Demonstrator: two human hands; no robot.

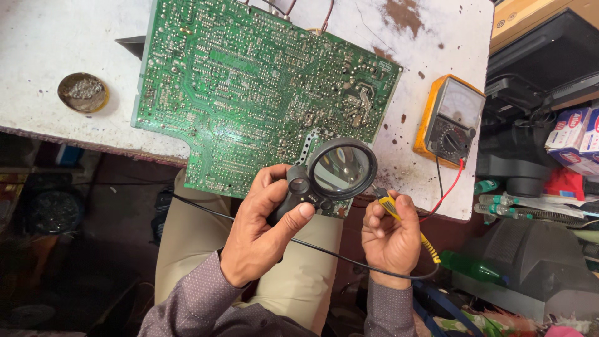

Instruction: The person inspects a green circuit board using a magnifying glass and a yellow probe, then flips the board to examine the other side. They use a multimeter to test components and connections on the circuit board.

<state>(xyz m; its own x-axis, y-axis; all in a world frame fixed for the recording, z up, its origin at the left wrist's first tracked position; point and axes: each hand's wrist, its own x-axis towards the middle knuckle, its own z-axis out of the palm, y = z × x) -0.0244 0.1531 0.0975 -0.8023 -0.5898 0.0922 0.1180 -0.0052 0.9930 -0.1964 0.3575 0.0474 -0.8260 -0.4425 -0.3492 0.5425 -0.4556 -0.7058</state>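
Below, left hand clenched around magnifier, right hand pinching yellow probe over circuit board.

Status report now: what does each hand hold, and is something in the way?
Left hand grips magnifier over circuit board. Right hand holds yellow probe at board edge. Black cable crosses between hands.

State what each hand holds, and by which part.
Left hand: black magnifying glass, gripped by its handle. Right hand: yellow probe, pinched along its shaft.
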